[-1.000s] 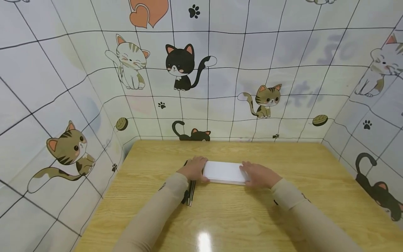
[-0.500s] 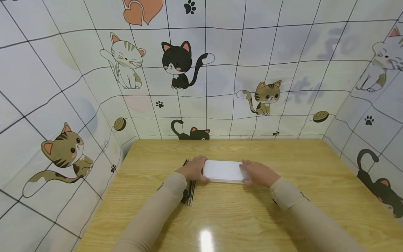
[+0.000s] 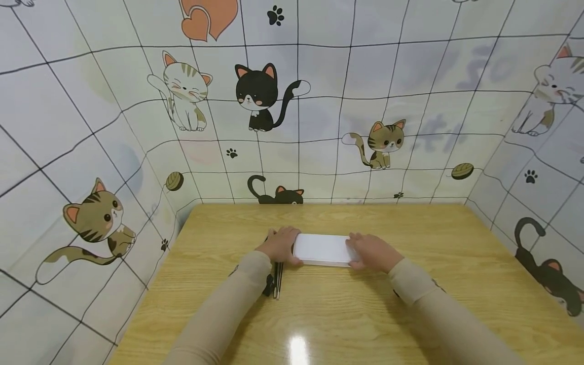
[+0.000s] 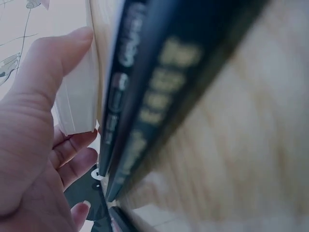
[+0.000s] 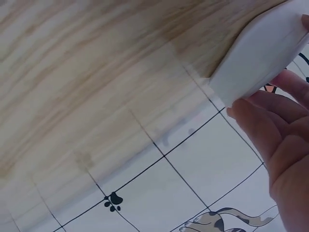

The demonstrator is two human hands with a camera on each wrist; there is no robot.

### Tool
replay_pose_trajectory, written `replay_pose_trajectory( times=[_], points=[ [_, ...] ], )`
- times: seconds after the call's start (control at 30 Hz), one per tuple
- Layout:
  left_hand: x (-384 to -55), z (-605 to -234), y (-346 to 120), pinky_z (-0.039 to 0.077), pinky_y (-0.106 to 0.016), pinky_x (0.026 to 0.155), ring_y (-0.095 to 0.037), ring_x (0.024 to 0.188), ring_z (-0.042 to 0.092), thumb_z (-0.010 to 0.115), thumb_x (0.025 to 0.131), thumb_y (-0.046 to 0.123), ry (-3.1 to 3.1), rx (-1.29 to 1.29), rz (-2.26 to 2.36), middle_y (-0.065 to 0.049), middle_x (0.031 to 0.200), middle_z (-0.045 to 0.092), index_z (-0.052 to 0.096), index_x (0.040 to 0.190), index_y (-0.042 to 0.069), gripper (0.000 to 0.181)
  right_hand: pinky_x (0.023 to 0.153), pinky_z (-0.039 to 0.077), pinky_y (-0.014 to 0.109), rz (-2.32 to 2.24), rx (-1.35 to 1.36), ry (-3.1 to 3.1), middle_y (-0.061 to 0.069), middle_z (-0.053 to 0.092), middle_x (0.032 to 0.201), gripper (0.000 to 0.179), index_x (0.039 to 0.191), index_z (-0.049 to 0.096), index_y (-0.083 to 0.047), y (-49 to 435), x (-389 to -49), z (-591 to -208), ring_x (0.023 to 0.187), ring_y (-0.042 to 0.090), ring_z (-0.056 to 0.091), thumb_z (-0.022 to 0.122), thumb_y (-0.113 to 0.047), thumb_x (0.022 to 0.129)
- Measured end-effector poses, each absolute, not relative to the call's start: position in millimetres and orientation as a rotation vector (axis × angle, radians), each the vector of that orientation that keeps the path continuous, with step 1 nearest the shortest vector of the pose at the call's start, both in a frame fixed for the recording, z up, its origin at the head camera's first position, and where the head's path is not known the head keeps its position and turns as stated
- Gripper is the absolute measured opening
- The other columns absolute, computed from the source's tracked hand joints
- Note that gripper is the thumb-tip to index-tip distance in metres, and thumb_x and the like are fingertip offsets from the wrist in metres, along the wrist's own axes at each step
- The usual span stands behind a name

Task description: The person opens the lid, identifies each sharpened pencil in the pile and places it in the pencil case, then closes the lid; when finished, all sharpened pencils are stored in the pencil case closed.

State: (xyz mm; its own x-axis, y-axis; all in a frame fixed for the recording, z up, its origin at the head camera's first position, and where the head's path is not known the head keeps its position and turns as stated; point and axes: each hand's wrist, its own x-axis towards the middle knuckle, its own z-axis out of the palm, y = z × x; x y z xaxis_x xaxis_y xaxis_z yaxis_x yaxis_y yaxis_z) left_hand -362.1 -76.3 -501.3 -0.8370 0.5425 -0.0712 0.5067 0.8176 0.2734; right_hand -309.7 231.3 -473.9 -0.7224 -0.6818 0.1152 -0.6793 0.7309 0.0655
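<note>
The left hand and right hand cover the ends of the white box in the head view, and its underside is out of sight. The left hand also hides part of the dark sticks; a dark shape beside them is too indistinct to identify. The bottom edge cuts off both sleeves and the surface; the top edge crops the orange heart. In the left wrist view, the pale lettering blurs beyond reading. The right wrist view's right edge cuts the box and right hand.
</note>
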Motion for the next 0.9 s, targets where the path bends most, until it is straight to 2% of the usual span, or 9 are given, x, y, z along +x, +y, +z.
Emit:
replay_pose_trajectory(
  times=[0.1, 0.2, 0.37, 0.53, 0.9],
  points=[
    [-362, -502, -76, 0.031, -0.053, 0.1, -0.023, 0.135, 0.045, 0.085, 0.073, 0.059, 2.884, 0.819, 0.337, -0.003, 0.149, 0.049, 0.044, 0.149, 0.013, 0.098, 0.09, 0.054, 0.053, -0.037, 1.076, -2.812, 0.032, 0.064, 0.123, 0.05, 0.112, 0.066, 0.004, 228, -310, -474, 0.11, 0.046, 0.065, 0.075, -0.033, 0.081],
    [-361, -504, -77, 0.031, -0.053, 0.098, -0.022, 0.134, 0.045, 0.085, 0.072, 0.06, 2.896, 0.816, 0.316, -0.003, 0.149, 0.05, 0.045, 0.149, 0.014, 0.098, 0.092, 0.054, 0.053, -0.075, 1.055, -2.869, 0.032, 0.063, 0.125, 0.052, 0.115, 0.063, 0.005, 223, -308, -474, 0.111, 0.046, 0.064, 0.072, -0.034, 0.083],
    [-361, -508, -78, 0.03, -0.052, 0.095, -0.022, 0.132, 0.046, 0.085, 0.071, 0.06, 2.909, 0.817, 0.315, -0.002, 0.148, 0.05, 0.046, 0.148, 0.014, 0.098, 0.09, 0.054, 0.052, -0.147, 1.035, -2.915, 0.031, 0.06, 0.124, 0.061, 0.126, 0.058, 0.009, 214, -302, -475, 0.108, 0.043, 0.063, 0.07, -0.035, 0.085],
    [-361, -514, -79, 0.03, -0.05, 0.092, -0.021, 0.129, 0.047, 0.085, 0.07, 0.062, 2.91, 0.819, 0.323, -0.001, 0.146, 0.052, 0.047, 0.147, 0.014, 0.099, 0.09, 0.054, 0.051, -0.229, 1.025, -2.905, 0.033, 0.057, 0.128, 0.068, 0.135, 0.055, 0.011, 212, -298, -480, 0.114, 0.045, 0.06, 0.066, -0.036, 0.088],
    [-363, -510, -76, 0.03, -0.053, 0.095, -0.022, 0.128, 0.047, 0.085, 0.07, 0.062, 2.92, 0.792, 0.316, 0.001, 0.148, 0.051, 0.045, 0.149, 0.016, 0.099, 0.098, 0.051, 0.054, -0.192, 0.972, -2.951, 0.04, 0.052, 0.134, 0.067, 0.135, 0.053, 0.015, 209, -298, -476, 0.123, 0.052, 0.054, 0.064, -0.028, 0.085]
  ],
)
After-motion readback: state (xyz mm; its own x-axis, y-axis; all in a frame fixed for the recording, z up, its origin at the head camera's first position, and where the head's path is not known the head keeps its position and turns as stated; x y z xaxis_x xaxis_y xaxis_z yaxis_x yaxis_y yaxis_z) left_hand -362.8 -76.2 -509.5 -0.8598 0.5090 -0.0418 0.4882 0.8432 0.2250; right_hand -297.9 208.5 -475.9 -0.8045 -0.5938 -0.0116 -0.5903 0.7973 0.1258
